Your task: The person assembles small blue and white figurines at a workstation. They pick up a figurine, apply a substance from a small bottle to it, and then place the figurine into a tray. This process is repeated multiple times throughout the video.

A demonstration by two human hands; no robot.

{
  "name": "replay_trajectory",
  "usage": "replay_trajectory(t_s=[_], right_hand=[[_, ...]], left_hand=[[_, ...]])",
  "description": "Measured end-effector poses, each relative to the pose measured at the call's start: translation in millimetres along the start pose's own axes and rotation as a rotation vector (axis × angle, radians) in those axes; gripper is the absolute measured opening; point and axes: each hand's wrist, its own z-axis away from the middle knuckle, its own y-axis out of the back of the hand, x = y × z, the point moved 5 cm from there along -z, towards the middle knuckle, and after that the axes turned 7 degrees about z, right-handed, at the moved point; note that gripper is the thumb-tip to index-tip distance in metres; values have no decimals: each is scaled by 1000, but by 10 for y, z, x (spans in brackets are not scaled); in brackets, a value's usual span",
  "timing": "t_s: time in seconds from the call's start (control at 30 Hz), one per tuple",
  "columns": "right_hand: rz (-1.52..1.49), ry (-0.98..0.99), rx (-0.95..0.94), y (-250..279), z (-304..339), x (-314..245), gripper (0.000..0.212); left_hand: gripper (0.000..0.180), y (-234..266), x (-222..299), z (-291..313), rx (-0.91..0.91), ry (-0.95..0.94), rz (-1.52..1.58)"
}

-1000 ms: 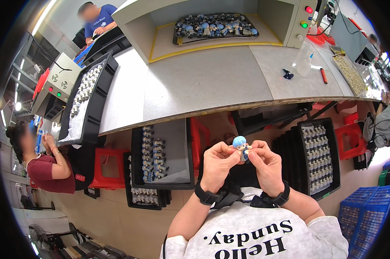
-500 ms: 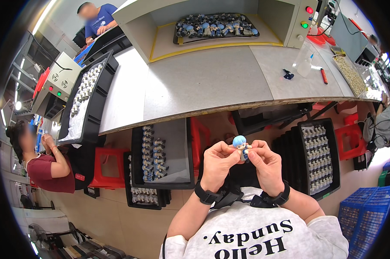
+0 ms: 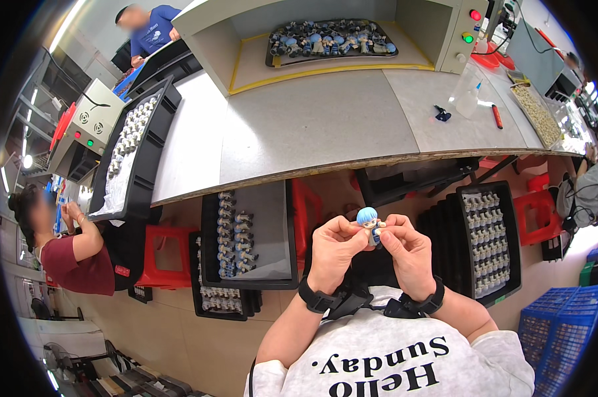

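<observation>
A small blue-haired toy figure [image 3: 367, 217] is held upright between my two hands, in front of my chest and below the bench edge. My left hand [image 3: 333, 250] pinches it from the left with thumb and fingers. From the right, the thumb and fingers of my right hand [image 3: 408, 253] grip its body. My fingers cover part of the figure's body. To the left of my hands a black crate [image 3: 249, 284] holds rows of similar blue-haired figures. Right of them stands another black crate [image 3: 511, 228] with rows of small white-and-dark parts.
The grey workbench [image 3: 305, 122] runs across, with a boxy machine [image 3: 246, 33] holding a tray [image 3: 272, 61] of figures. A squeeze bottle [image 3: 468, 102] and red marker [image 3: 497, 117] lie rightward. A black crate [image 3: 140, 178], red stools [image 3: 169, 255] and co-workers sit leftward; blue crates [image 3: 563, 331] stand lower right.
My hands and the figure stay almost still. The co-worker at the left raises their hands slightly, and the person at the far bench shifts their arm.
</observation>
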Motion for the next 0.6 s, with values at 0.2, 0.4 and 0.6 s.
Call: replay_trajectory(t_s=[0.2, 0.4, 0.6], right_hand=[[-10, -10, -2, 1, 3, -6, 12], [-14, -9, 0, 3, 6, 3, 12], [-13, -16, 3, 6, 12, 19, 12]], left_hand=[[12, 13, -17, -5, 3, 14, -18], [12, 8, -12, 3, 4, 12, -22], [12, 21, -22, -1, 0, 21, -20]])
